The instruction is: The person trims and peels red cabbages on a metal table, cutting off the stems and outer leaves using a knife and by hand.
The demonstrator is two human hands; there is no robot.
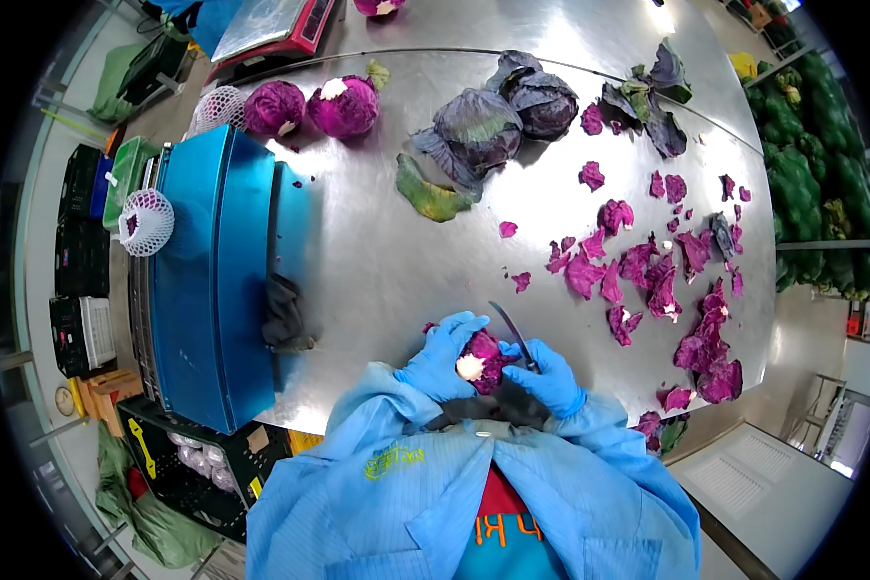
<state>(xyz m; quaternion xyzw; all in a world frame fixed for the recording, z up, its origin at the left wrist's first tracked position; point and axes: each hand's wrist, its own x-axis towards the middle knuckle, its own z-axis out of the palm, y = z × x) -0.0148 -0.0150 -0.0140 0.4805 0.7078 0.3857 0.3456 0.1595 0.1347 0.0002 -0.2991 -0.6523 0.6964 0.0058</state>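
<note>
A purple cabbage [486,360] with a pale cut stem is held over the table's near edge, close to my body. My left hand [442,356], in a blue glove, wraps round its left side. In my right hand [549,379], also gloved, is the handle of a knife [514,333] with a dark curved blade that points up and away beside the cabbage. The right fingers are close to the cabbage's right side. Torn purple leaves [585,274] lie scattered on the metal table [377,261] to the right.
Two untrimmed cabbages [478,128] and two trimmed ones [343,106] sit farther back. A blue box [213,280] stands at the left, with a dark cloth [282,309] beside it. Behind is a red scale [304,34]. Green net sacks [817,164] are at the right.
</note>
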